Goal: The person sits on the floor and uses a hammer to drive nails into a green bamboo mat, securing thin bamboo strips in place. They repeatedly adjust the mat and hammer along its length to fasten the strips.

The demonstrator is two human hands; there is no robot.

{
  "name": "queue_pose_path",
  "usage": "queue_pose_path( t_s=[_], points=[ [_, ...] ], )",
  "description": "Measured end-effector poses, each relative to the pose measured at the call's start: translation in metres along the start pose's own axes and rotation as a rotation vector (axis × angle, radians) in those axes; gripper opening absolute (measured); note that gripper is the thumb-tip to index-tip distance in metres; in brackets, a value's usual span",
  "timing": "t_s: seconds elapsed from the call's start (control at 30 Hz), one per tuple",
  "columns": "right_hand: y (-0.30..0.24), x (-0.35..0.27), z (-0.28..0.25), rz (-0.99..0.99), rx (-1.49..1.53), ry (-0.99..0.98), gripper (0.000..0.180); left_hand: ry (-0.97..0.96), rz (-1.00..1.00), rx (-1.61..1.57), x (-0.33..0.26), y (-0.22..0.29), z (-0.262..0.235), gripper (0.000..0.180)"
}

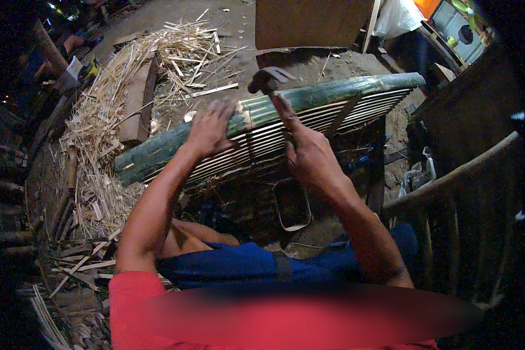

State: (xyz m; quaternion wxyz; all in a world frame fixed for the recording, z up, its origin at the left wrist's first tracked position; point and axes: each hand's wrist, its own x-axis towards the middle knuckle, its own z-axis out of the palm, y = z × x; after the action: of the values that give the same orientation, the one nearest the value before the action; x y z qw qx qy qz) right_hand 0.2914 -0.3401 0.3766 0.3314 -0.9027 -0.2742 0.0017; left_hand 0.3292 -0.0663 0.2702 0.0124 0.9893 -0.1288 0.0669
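Observation:
A long green bamboo piece (326, 96) runs slantwise in front of me, from lower left to upper right. Thin pale slats (268, 140) lie in parallel rows along its near side, with darker crosspieces over them. My left hand (211, 128) lies on the bamboo left of its middle, fingers spread and the thumb toward the slats. In my right hand (310, 151) is a claw hammer (267, 80), gripped by its handle, its head over the bamboo's far edge. Whether the hammer touches the bamboo I cannot tell.
Bamboo shavings (186, 46) are heaped at the far left, around a wooden block (140, 99). A brown board (309, 23) stands at the back. To the right are a curved rail (461, 166) and a crumpled plastic bag (419, 175). A rectangular hoop (293, 224) lies below the slats.

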Motion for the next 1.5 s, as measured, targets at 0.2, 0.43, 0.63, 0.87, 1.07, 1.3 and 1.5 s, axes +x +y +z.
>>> queue_pose_path(
  t_s=[0.2,0.43,0.63,0.87,1.07,1.3,1.5],
  points=[
    [0.027,-0.027,0.014,0.194,0.069,-0.021,0.078,-0.135,-0.041,-0.08,-0.021,-0.02,-0.008,0.098],
    [0.015,-0.035,0.011,0.145,0.112,0.036,0.076,-0.16,-0.047,0.064,-0.013,-0.02,-0.018,0.085],
    [0.004,-0.042,-0.015,-0.154,0.138,0.324,0.06,0.055,0.117,-0.032,-0.016,-0.031,-0.008,0.08],
    [-0.012,-0.002,0.004,0.034,-0.022,-0.057,0.041,-0.125,0.028,-0.078,-0.01,-0.039,0.0,0.081],
    [-0.011,-0.015,-0.001,-0.137,0.186,0.408,0.056,-0.108,0.069,-0.079,-0.012,-0.047,0.015,0.084],
    [-0.005,0.005,0.01,-0.03,-0.069,0.085,0.071,0.029,0.169,0.024,-0.004,-0.055,0.022,0.084],
    [-0.012,-0.006,-0.002,-0.214,0.001,0.432,0.05,-0.059,0.06,-0.04,-0.009,-0.046,0.014,0.082]
  ],
)
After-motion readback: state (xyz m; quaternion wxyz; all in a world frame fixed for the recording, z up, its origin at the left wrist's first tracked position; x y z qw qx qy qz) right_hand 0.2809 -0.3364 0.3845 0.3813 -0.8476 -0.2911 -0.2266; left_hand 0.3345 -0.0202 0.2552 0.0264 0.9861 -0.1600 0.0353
